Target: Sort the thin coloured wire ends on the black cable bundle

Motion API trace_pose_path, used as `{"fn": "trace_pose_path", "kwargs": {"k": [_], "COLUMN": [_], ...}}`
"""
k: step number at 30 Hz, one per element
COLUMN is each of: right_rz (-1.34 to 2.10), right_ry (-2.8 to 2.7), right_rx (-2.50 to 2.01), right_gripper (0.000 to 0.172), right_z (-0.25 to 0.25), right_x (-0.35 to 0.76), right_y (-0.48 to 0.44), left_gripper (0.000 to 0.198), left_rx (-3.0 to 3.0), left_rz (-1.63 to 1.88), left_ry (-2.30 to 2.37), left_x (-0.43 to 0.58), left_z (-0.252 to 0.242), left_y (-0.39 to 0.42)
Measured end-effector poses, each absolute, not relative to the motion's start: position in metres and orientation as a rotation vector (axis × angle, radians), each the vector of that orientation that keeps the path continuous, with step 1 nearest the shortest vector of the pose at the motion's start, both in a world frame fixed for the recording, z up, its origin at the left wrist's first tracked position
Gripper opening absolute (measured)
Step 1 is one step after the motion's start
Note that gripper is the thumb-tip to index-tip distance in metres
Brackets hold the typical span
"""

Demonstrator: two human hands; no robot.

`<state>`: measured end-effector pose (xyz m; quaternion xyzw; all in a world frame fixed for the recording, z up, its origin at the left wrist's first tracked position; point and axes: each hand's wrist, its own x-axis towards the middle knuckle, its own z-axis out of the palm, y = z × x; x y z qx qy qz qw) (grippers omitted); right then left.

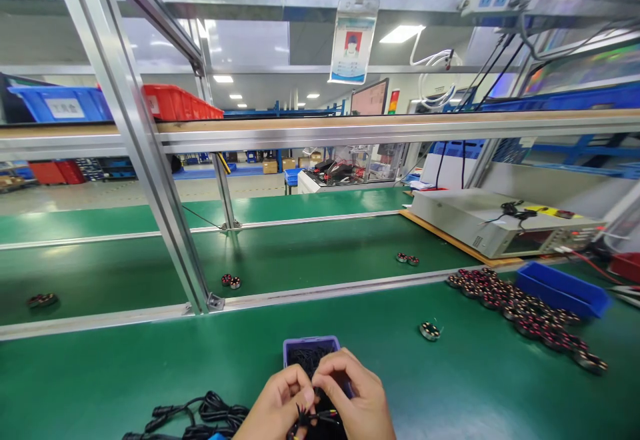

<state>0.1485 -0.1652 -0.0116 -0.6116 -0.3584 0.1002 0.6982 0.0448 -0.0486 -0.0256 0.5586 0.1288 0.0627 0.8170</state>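
My left hand (280, 403) is closed, its fingers pinched round a black cable (303, 419) whose end splits into thin wires, some with yellow and red tips. Close against it, my right hand (356, 393) is also closed, thumb and forefinger pressed together over something small and dark that is mostly hidden. Just beyond both hands stands a purple bin (311, 341) filled with small black pieces, its near part covered by my fingers. To the left lie coiled black cables (220, 410) with connector ends.
Many round copper-wound motor stators (520, 307) lie at the right beside a blue tray (563, 289). A single stator (429, 331) sits nearer. A grey instrument (500, 223) stands behind. An aluminium post (150, 160) rises at the left, and a shelf (320, 135) crosses above the bench.
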Motion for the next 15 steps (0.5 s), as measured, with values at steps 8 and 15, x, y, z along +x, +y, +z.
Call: {"fn": "trace_pose_path", "kwargs": {"k": [8,15], "right_rz": [0.187,0.142], "right_ry": [-0.69,-0.694], "right_rx": [-1.342,-1.348], "right_gripper": [0.032,0.029], "right_z": [-0.016,-0.014], "right_x": [0.155,0.151], "right_y": [-0.166,-0.166], "left_gripper": [0.059,0.058], "left_rx": [1.177,1.175], "left_rz": [0.142,0.121], "left_ry": [0.338,0.328], "left_x": [0.043,0.044], "left_z": [-0.005,-0.016], "left_y": [-0.057,-0.054]}}
